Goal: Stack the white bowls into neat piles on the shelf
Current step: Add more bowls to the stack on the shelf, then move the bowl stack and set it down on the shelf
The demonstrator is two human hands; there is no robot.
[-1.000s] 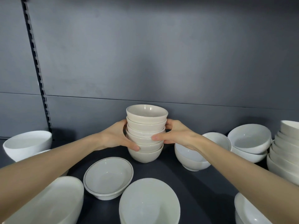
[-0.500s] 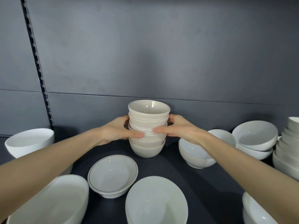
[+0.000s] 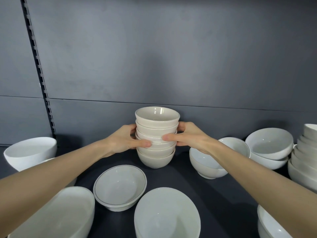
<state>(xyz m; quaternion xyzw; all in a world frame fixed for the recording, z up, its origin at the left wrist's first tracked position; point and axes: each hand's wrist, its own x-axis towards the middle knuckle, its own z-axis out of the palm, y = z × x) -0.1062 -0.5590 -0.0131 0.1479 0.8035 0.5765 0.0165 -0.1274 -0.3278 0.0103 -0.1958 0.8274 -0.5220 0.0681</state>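
A pile of several cream bowls (image 3: 157, 122) stands at the back middle of the dark shelf (image 3: 173, 177), close to the back wall. My left hand (image 3: 123, 141) grips the pile's left side, thumb across the front, fingers curled behind. My right hand (image 3: 187, 137) grips its right side the same way. The thumbs nearly meet at the pile's middle bowls. The lowest bowl rests on the shelf.
Loose white bowls lie around: a rimmed bowl (image 3: 120, 185), a front bowl (image 3: 167, 214), a large one (image 3: 56, 215) at front left, another (image 3: 30, 152) at far left. Right of the pile sit a bowl (image 3: 205, 162), two nested bowls (image 3: 269, 146) and a tall pile (image 3: 303, 157).
Both hands have slid the pile a little farther back towards the wall while keeping their grip. The view has shifted slightly.
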